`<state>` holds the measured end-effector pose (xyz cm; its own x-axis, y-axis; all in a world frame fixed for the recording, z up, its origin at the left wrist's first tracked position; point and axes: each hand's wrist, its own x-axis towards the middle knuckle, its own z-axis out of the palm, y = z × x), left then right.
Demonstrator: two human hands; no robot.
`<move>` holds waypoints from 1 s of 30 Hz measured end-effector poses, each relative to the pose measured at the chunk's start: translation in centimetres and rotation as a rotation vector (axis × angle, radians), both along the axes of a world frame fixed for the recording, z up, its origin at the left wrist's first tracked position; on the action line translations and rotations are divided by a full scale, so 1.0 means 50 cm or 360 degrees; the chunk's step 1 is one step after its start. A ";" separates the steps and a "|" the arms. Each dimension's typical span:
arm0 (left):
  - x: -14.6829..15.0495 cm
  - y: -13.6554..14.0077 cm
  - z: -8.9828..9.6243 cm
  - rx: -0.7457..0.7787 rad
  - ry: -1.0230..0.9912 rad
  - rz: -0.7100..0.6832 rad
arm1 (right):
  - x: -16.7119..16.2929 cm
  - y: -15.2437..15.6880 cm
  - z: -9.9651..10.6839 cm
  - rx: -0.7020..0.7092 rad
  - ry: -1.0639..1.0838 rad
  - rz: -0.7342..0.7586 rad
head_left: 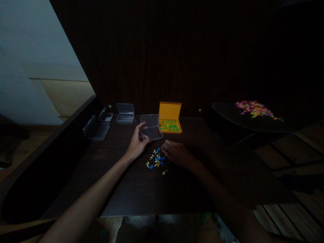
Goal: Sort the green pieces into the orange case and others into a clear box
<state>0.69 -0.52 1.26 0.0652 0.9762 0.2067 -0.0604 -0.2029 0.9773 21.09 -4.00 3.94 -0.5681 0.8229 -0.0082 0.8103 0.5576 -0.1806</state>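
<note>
My left hand (138, 143) grips the left side of an open clear plastic box (157, 135), thumb along its front edge and fingers at its back. Some dark reddish pieces lie along the right side inside that box. My right hand (174, 151) is closed, fingertips bent down at the edge of a loose pile of small building bricks (157, 158) in blue, yellow and pale cream. Whatever its fingertips hold, if anything, is hidden. Just behind the clear box stands an open yellow case (170, 110) with green bricks (173, 126) spread in its base.
Other open clear boxes stand at the back left: a larger one (101, 132), a small one (105, 117) and another (125, 118). A dark side panel (50, 148) bounds the table's left. On a dark round surface at right lies a heap of pink and yellow pieces (255, 108).
</note>
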 end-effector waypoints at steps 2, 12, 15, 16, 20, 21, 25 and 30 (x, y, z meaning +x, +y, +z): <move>0.001 -0.001 0.000 -0.0006 0.0003 -0.0016 | 0.001 -0.001 0.001 0.0002 0.0003 0.0005; 0.003 -0.002 -0.001 0.0003 0.0007 -0.0022 | 0.015 0.006 -0.015 0.0067 0.0136 -0.0001; 0.005 -0.004 0.001 -0.0002 0.0022 -0.0029 | 0.025 0.007 -0.010 0.0082 0.0403 0.0001; 0.006 -0.005 0.001 -0.0004 0.0020 -0.0040 | 0.028 0.008 -0.007 0.0095 0.0505 0.0005; 0.016 -0.017 0.001 -0.0026 0.0003 -0.0119 | 0.036 0.010 -0.001 0.0180 0.0821 0.0001; 0.020 -0.022 0.001 -0.0030 0.0001 -0.0134 | 0.037 0.010 -0.001 0.0196 0.0863 -0.0003; 0.042 -0.044 -0.002 -0.0043 0.0034 -0.0245 | 0.033 0.011 -0.006 0.0203 0.0880 -0.0018; 0.063 -0.069 -0.003 -0.0018 0.0086 -0.0328 | 0.032 0.009 -0.010 0.0240 0.0822 -0.0014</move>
<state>3.86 -3.98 1.12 0.2746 0.9433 0.1864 -0.0472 -0.1804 0.9825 22.66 -3.56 3.45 -0.4599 0.7981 0.3893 0.6420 0.6017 -0.4751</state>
